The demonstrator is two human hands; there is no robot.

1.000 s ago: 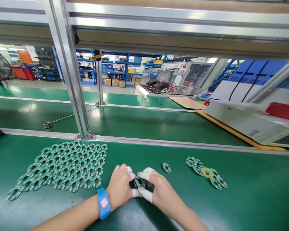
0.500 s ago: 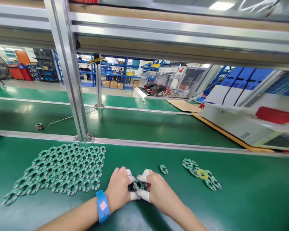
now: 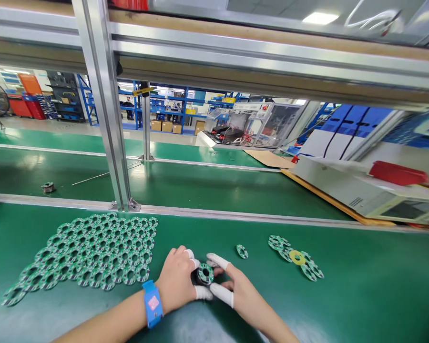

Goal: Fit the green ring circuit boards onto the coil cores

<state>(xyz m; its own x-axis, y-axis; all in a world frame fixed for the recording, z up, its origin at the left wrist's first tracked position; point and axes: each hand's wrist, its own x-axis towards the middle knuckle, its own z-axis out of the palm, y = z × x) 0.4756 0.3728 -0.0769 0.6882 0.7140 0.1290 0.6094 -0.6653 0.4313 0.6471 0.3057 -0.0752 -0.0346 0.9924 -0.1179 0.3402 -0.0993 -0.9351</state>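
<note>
My left hand (image 3: 178, 276), with white finger covers and a blue wristband (image 3: 152, 304), grips a dark round part topped by a green ring-shaped board (image 3: 205, 274). Beside its right side is my right hand (image 3: 232, 286), thumb and forefinger spread apart, also in white covers. Many green ring boards (image 3: 100, 247) lie in close rows to the left on the green table. One loose ring board (image 3: 242, 251) rests beyond my right hand. Farther right is a small group of ring boards (image 3: 309, 267) with a yellow ring (image 3: 297, 257) among them.
A metal upright (image 3: 105, 105) stands behind the rows of boards, joined to a low metal rail (image 3: 200, 213). Past the rail, a small coil-like part (image 3: 48, 187) sits at left and a grey-white machine (image 3: 343, 186) at right. Metal beams cross overhead.
My right hand's thumb and forefinger have moved apart and off the held part. The green ring board on top now shows more fully between my hands.
</note>
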